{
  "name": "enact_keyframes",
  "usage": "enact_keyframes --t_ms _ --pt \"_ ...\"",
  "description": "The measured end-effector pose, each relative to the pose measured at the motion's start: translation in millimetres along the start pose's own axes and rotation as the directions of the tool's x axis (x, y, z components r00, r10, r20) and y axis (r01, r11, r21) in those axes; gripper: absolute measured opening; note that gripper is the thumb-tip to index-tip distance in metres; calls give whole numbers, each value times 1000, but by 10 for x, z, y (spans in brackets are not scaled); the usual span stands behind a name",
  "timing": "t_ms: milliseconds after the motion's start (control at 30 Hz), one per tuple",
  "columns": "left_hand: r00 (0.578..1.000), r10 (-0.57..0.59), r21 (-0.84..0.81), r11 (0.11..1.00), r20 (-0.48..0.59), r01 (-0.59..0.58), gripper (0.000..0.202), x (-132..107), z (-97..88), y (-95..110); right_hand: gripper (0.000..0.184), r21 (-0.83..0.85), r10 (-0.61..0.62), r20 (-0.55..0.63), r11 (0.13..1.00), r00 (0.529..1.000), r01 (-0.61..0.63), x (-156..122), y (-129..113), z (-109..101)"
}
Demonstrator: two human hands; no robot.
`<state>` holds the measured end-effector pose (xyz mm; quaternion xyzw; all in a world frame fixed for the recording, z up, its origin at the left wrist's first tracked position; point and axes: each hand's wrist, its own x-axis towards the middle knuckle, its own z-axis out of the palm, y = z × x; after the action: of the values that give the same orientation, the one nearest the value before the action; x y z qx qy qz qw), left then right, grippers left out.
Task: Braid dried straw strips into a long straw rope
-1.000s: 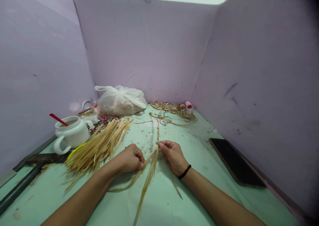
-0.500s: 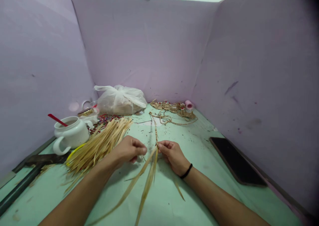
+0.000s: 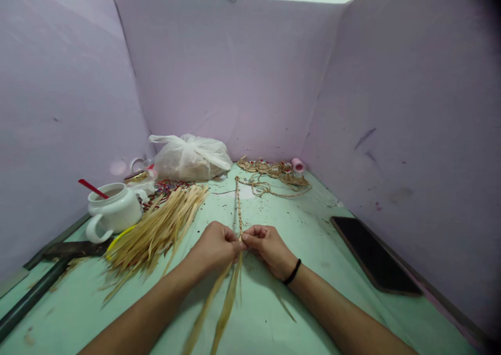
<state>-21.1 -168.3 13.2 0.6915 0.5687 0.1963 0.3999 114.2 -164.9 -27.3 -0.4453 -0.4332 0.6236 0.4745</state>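
Note:
A thin braided cord of dry straw (image 3: pixel 239 203) runs from the far part of the table toward me. At its near end, my left hand (image 3: pixel 221 243) pinches the straw strands from the left. My right hand (image 3: pixel 270 245), with a black band at the wrist, grips the same spot between thumb and forefinger. Loose flat straw strands (image 3: pixel 227 313) trail from under the fingers toward the near edge. A bundle of dry straw strips (image 3: pixel 164 227) lies left of my left hand.
On the left are a white pot (image 3: pixel 115 209) with a red handle sticking out and a hammer (image 3: pixel 43 276). A tied plastic bag (image 3: pixel 190 159), braided pieces (image 3: pixel 274 169) and a pink spool (image 3: pixel 298 165) lie at the back. A dark phone-like slab (image 3: pixel 373 256) rests right. Lilac walls surround three sides.
My left hand has moved right and closed on the strands beside my right hand. The braid has straightened and shifted slightly left at its near end.

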Motion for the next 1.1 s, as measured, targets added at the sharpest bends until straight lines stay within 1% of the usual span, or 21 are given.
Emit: enact_keyframes --t_ms 67,167,233,300,367,433,500,533,567,600,633,667,700,733,767,800,867,933,1000,1033,1100 --pt "992 95 172 982 -85 -79 25 -34 69 13 19 11 36 -15 999 999 -36 -9 -11 4" --pt "971 166 437 896 -172 -76 26 -97 200 63 16 12 80 -29 997 996 -79 -12 -22 -1" --pt "963 200 583 810 -181 -59 28 -142 286 108 13 8 94 -20 996 995 -93 -11 -24 -7" --pt "965 214 678 733 -153 -55 29 -178 344 143 12 3 103 -16 995 995 -103 -14 -26 -9" --pt "970 206 702 710 -127 -58 29 -196 348 154 12 0 99 -17 995 995 -99 -23 -33 -7" --pt "972 206 645 760 -115 -85 26 -190 284 138 14 18 97 -1 995 995 -97 -35 -45 -5" --pt "971 203 478 871 -130 -118 28 -157 171 102 17 56 108 35 992 993 -110 -43 -57 -9" --pt "973 173 342 933 -156 -111 29 -132 111 82 19 75 118 59 990 991 -123 -45 -62 -12" --pt "971 112 175 982 -210 -75 27 -105 59 62 20 88 127 82 987 988 -135 -46 -66 -17" --pt "974 11 -7 1000 -227 -13 26 -77 19 45 22 91 133 104 986 986 -143 -45 -68 -22" --pt "976 -86 -183 982 -202 49 28 -50 -5 31 23 91 134 120 985 984 -145 -44 -70 -26" --pt "980 -154 -329 939 -128 105 31 -25 -13 20 24 88 131 135 986 982 -144 -43 -70 -30" --pt "983 -182 -431 889 -26 153 32 -4 -9 12 24 84 126 146 987 981 -139 -41 -70 -32" --pt "982 -174 -487 853 71 186 29 13 4 7 24 78 117 155 988 981 -130 -39 -69 -33" --pt "979 -151 -506 839 137 200 22 27 19 4 24 64 103 163 991 981 -115 -35 -68 -32" --pt "976 -138 -498 842 167 205 15 38 32 2 23 37 82 170 995 982 -90 -29 -66 -29" --pt "971 -178 -422 877 162 231 9 56 46 0 17 -66 25 173 998 985 -14 -12 -56 -22" --pt "962 -245 -327 906 118 271 9 70 44 -6 10 -206 -40 161 976 986 73 7 -41 -15" --pt "958 -276 -270 919 75 286 10 83 44 -20 3 -355 -95 144 924 985 141 19 -26 -19" --pt "960 -274 -265 923 55 279 11 88 49 -29 4 -430 -125 135 886 983 172 20 -22 -27" --pt "968 -249 -284 927 21 245 12 96 71 -48 6 -580 -192 115 784 975 223 9 -29 -51"
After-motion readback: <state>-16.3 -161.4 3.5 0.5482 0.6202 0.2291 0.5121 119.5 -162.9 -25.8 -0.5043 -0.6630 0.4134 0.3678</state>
